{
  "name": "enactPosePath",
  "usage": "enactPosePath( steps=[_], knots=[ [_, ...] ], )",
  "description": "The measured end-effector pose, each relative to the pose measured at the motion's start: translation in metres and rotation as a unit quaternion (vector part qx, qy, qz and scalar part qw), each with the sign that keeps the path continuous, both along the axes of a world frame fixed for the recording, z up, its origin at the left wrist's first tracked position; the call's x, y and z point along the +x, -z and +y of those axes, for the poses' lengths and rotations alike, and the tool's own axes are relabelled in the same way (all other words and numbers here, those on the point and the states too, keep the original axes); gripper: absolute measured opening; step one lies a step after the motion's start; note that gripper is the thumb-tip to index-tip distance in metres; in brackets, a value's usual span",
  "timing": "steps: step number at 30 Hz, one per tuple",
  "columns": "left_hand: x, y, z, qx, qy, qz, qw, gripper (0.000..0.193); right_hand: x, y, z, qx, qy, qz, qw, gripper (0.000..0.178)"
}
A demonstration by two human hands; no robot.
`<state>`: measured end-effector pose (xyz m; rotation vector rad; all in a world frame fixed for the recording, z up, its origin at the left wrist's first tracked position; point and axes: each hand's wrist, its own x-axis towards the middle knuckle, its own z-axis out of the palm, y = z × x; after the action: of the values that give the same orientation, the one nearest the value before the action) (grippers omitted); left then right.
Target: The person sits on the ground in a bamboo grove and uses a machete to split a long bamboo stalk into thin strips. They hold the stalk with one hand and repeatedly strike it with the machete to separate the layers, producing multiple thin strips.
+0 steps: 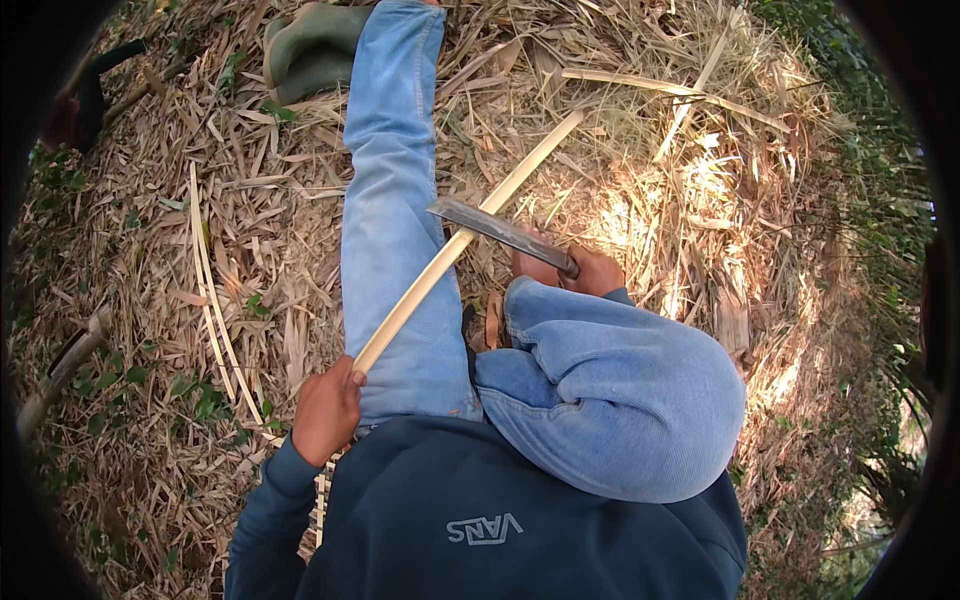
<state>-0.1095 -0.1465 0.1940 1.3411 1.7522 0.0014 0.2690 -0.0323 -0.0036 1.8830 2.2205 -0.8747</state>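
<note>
A long pale strip of split bamboo [415,292] slants across my outstretched left leg, its far end reaching up and to the right over the litter. My left hand [327,408] grips its near end beside my left thigh. In my right hand [596,272] is the handle of a machete [505,232], held low in front of my bent right knee. The dark blade lies across the strip around its middle, pointing left over my left shin. Part of a bare foot [533,262] shows behind the machete, partly hidden by it.
Dry leaves and shavings cover the ground. Thin bamboo strips [207,275] lie on the left, and another strip [690,92] lies crossed with a second one at the upper right. A green rubber boot [312,55] rests at the far left. A thick stick [68,370] is near the left rim.
</note>
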Motion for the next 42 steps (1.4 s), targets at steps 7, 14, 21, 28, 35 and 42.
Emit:
enactPosePath(
  steps=[7, 14, 21, 28, 35, 42],
  knots=[
    [-0.011, -0.007, -0.003, 0.001, -0.006, 0.022, 1.000, 0.016, 0.008, 0.020, 0.027, 0.012, 0.099, -0.052, 0.994, 0.023],
    [-0.016, -0.017, 0.001, -0.016, -0.004, 0.017, 1.000, 0.017, 0.019, 0.035, 0.051, -0.036, 0.160, -0.086, 0.983, 0.026],
    [-0.016, -0.020, 0.002, -0.034, -0.005, 0.018, 0.999, 0.016, 0.025, 0.057, 0.080, -0.007, 0.228, -0.087, 0.970, 0.032],
    [-0.021, -0.016, -0.008, -0.006, -0.001, 0.029, 1.000, 0.013, 0.044, 0.069, 0.094, -0.008, 0.261, -0.059, 0.964, 0.034],
    [-0.003, -0.015, -0.001, 0.066, 0.031, 0.088, 0.993, 0.012, -0.001, 0.029, 0.031, 0.014, 0.181, 0.022, 0.983, 0.030],
    [-0.001, -0.007, -0.002, 0.121, 0.046, 0.089, 0.988, 0.034, -0.007, 0.021, -0.033, 0.046, -0.030, 0.150, 0.987, 0.019]
  ],
)
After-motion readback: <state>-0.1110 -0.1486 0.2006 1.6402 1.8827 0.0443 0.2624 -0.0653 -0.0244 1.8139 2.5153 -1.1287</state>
